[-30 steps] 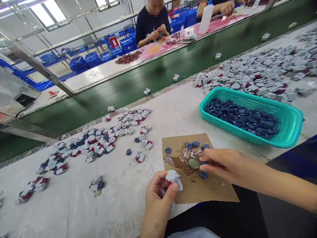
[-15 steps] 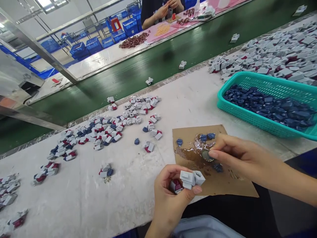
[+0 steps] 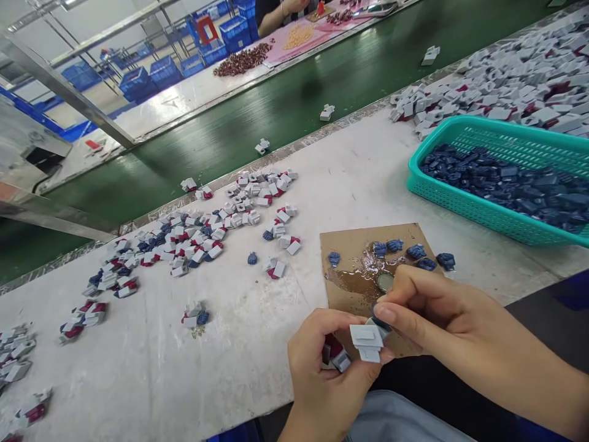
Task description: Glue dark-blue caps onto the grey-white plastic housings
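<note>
Left hand: the left hand (image 3: 317,374) has its fingers clamped on a light-grey, blocky, stepped plastic piece (image 3: 367,341), held up in front of the near edge of the cardboard; a second grey-and-maroon blocky piece (image 3: 338,355) sits tucked in the curl of the same hand.
Right hand: the right hand (image 3: 437,316) has thumb and forefinger pinched together on a small dark-blue piece (image 3: 380,317), mostly hidden by the fingertips; it is at the upper right of the light-grey piece – whether it is seated there, I cannot tell.
Cardboard: a flat brown cardboard sheet (image 3: 338,299) lies under and beyond the hands; a shiny wet patch (image 3: 363,270) spreads over it; a round greenish cap (image 3: 384,281) rests in the wet, just beside the right hand; several small ridged dark-blue pieces (image 3: 394,245) lie along its far side.
Basket: a teal perforated plastic basket (image 3: 460,201) stands to the right, with many dark-blue pieces (image 3: 501,181) inside; behind it spreads a large heap of grey-and-maroon pieces (image 3: 519,86).
Counter: the long whitish counter (image 3: 230,362) carries scattered clusters of grey, maroon and blue pieces (image 3: 193,239) on the left.
Belt: a green conveyor belt (image 3: 294,116) runs behind – a few loose grey pieces (image 3: 327,112) lie on it; a co-worker's arm (image 3: 276,19) shows beyond.
</note>
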Demonstrator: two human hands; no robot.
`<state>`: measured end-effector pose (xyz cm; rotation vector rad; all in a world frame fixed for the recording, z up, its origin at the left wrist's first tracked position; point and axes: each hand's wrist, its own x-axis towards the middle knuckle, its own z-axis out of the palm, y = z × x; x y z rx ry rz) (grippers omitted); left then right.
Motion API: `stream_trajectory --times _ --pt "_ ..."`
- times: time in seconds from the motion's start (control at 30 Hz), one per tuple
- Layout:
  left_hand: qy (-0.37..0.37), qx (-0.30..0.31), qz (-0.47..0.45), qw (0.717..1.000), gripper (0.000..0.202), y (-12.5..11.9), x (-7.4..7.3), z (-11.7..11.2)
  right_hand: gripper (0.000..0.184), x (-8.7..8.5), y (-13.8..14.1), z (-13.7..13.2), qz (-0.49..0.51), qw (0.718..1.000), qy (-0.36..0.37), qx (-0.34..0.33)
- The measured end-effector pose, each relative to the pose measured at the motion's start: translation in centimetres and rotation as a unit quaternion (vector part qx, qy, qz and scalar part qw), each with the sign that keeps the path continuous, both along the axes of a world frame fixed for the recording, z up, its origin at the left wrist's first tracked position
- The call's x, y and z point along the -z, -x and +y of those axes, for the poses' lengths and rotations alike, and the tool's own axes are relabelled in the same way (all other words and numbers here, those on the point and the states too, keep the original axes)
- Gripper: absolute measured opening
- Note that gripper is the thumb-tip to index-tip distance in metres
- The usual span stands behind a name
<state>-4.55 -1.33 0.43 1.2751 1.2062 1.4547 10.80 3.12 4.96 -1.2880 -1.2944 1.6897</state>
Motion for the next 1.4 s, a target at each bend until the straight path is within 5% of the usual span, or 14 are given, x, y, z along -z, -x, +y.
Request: stream_trajectory --times 0.13,0.23,0.3,0.47,0.6,0.77,0.93,1.07,1.23,1.4 --pt "-0.007 -0.020 0.057 0.998 0.021 -0.3 0.1 -0.1 0.047 1.7 -0.3 -0.7 -0.043 0.998 -0.043 -0.003" --pt "0.024 0.023 0.079 0.996 0.014 0.1 0.2 -0.2 0.053 2.0 -0.6 -0.4 -0.086 0.992 -0.083 -0.039" --pt "0.030 0.058 0.084 0.994 0.020 0.5 0.6 -0.2 0.058 1.7 -0.6 0.4 -0.089 0.989 -0.104 -0.045" --pt "0.064 0.083 0.080 0.991 0.032 0.3 0.8 0.4 0.062 -0.2 1.6 2.5 -0.006 0.990 -0.104 0.092" --pt "0.006 0.105 0.122 0.987 0.024 -0.3 -0.3 1.1 0.062 -1.3 4.1 2.7 0.109 0.994 -0.015 0.022" --pt "-0.049 0.035 0.105 0.993 0.058 -0.8 -0.8 1.4 0.064 -1.3 5.6 1.9 0.179 0.982 0.049 0.021" --pt "-0.004 -0.020 0.084 0.996 0.054 -1.5 -0.2 1.2 0.067 -1.0 5.9 1.9 0.208 0.972 0.053 0.092" --pt "-0.019 -0.035 0.099 0.994 0.054 -1.7 -0.2 1.0 0.072 -1.5 6.2 2.0 0.194 0.976 0.056 0.083" --pt "0.014 -0.039 0.170 0.985 0.057 0.6 0.3 0.4 0.074 -0.5 8.8 2.3 0.138 0.989 0.044 -0.008" --pt "0.101 -0.054 0.329 0.937 0.027 6.2 0.4 0.9 0.068 1.5 11.9 3.8 0.072 0.988 -0.125 -0.060"
